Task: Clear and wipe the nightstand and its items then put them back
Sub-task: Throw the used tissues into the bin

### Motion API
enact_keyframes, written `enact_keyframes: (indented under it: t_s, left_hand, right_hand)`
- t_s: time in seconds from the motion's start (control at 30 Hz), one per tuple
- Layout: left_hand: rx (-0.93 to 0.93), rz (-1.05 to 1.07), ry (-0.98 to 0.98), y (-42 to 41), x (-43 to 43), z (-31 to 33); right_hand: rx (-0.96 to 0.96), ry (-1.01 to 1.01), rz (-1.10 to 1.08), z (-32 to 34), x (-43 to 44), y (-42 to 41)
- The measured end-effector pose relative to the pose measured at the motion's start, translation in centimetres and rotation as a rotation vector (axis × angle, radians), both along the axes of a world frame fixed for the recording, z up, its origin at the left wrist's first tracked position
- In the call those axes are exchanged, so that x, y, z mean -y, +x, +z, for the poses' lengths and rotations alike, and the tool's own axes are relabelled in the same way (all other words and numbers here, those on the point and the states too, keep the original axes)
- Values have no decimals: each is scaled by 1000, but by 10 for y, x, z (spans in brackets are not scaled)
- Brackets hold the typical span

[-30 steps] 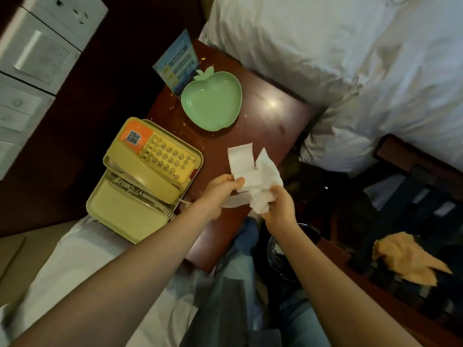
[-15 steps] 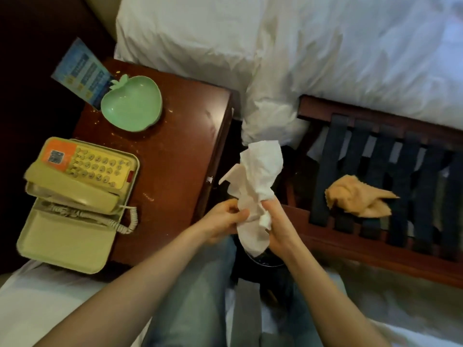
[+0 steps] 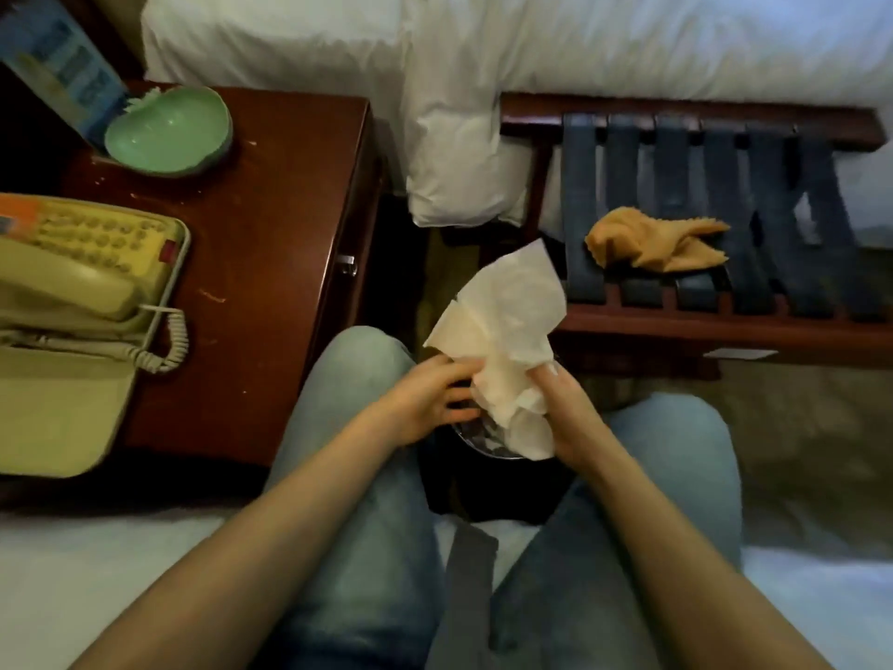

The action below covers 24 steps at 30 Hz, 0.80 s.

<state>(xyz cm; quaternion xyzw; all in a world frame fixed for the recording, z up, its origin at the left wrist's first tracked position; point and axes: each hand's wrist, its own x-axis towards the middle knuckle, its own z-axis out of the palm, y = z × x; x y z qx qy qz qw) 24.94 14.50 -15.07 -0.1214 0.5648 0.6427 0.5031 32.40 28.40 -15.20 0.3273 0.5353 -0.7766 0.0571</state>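
Observation:
A crumpled white tissue point(image 3: 507, 340) is held between both hands, just above a dark bin point(image 3: 488, 471) that stands between my knees. My left hand point(image 3: 430, 398) touches the tissue's left side with fingers spread. My right hand point(image 3: 565, 413) grips its lower right part. To the left is the dark red nightstand point(image 3: 270, 244), speckled with crumbs. On it sit a yellow telephone point(image 3: 82, 282) with a coiled cord, a green apple-shaped dish point(image 3: 169, 133) and a blue card point(image 3: 63, 65) at the back.
A white-sheeted bed point(image 3: 483, 65) fills the top. At the right, a wooden luggage rack point(image 3: 700, 326) with dark straps carries an orange cloth point(image 3: 657, 241). My jeans-clad knees flank the bin, and white bedding lies along the bottom edge.
Both hands carried the tissue off the nightstand, rightward and down to over the bin. The view swung right, so the nightstand now sits at the left.

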Motion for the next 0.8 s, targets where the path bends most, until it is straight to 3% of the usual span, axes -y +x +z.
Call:
enact_keyframes:
  t_s: [0.13,0.33,0.47,0.8]
  left_hand:
    - [99,88,55,12,-4,3]
    - [38,-66,-6,16,-7,-2]
    - [-55,-247,-217,24,-13,-27]
    - [-71,-71,-538,12,-42,-99]
  right_hand:
    - [13,-303,18,6,-14,17]
    - [358,-96,108,-4,-33,20]
    - [428,132,146,-22,-36,15]
    - [541,244,53,-81,-40,-9]
